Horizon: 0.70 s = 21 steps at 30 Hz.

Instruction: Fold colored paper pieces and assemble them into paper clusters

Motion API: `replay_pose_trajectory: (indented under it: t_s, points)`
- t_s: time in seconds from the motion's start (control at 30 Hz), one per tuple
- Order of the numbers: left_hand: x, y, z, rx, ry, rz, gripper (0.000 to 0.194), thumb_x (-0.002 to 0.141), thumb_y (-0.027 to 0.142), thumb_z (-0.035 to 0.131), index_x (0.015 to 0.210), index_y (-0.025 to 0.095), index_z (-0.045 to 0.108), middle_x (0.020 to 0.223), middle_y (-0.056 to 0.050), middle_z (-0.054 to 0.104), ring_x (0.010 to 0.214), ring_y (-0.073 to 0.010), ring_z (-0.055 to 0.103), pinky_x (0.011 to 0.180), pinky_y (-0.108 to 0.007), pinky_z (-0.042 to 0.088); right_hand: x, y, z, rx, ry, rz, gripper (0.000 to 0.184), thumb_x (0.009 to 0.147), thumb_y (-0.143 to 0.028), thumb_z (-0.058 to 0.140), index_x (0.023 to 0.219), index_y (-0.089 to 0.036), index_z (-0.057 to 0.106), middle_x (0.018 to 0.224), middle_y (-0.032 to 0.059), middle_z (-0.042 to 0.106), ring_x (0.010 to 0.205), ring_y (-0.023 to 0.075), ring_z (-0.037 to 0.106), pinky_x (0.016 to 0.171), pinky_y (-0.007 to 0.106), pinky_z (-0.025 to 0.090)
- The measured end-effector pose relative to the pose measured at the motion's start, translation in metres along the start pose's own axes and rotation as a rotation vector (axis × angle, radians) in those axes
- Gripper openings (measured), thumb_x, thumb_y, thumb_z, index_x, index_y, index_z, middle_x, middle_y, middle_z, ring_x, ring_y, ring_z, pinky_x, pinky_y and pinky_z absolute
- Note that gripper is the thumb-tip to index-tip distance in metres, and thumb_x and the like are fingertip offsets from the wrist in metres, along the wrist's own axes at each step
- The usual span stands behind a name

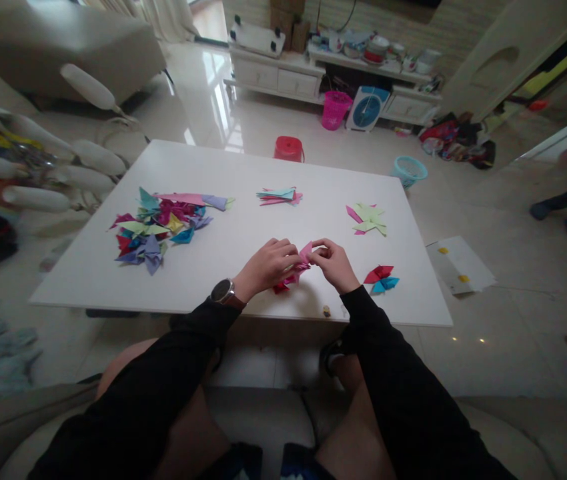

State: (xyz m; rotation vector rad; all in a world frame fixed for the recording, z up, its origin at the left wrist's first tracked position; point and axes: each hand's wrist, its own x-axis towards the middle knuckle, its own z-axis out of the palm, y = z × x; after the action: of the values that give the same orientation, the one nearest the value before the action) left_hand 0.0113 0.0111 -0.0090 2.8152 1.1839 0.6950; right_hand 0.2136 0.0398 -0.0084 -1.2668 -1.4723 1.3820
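Note:
Between my hands, above the near part of the white table (243, 243), is a pink folded paper piece (306, 253). My left hand (274, 262) has its fingers closed on the paper from the left. From the right, my right hand (332, 262) pinches its edge between thumb and fingertips. Below my left hand some red and pink folded paper (281, 287) lies on the table, partly hidden. A red folded piece (378, 273) and a blue folded piece (385, 285) rest to the right of my right hand.
A heap of colourful folded paper (151, 230) covers the table's left side. A stack of folded strips (279, 195) lies at the middle back, green and pink pieces (371, 219) at the right. Beyond the table stand a red stool (288, 148) and a blue basket (410, 171).

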Motion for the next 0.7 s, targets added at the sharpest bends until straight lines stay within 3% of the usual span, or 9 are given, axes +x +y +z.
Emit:
replay_pose_trajectory:
  t_s: [0.3,0.7]
  points:
    - [-0.0001,0.0012,0.0005,0.047,0.003,0.036,0.017,0.1,0.029,0.055,0.102,0.02,0.068,0.096,-0.006,0.069,0.091,-0.0203,0.056,0.077,-0.034,0.037,-0.0006,-0.0027,0.0044,0.037,0.043,0.136,0.044,0.065,-0.04,0.078,0.097,-0.021,0.055,0.063,-0.0037,0.067,0.065,0.0159,0.063,0.064,0.028,0.046]
    - [0.0002,0.0013,-0.0009,0.059,0.007,0.058,0.02,0.101,0.028,0.052,0.1,0.019,0.069,0.096,-0.007,0.069,0.09,-0.02,0.057,0.077,-0.034,0.037,-0.0001,-0.0024,0.0063,0.017,0.078,0.189,0.042,0.059,-0.03,0.074,0.095,-0.021,0.054,0.057,-0.0072,0.061,0.061,0.0159,0.061,0.063,0.028,0.045]
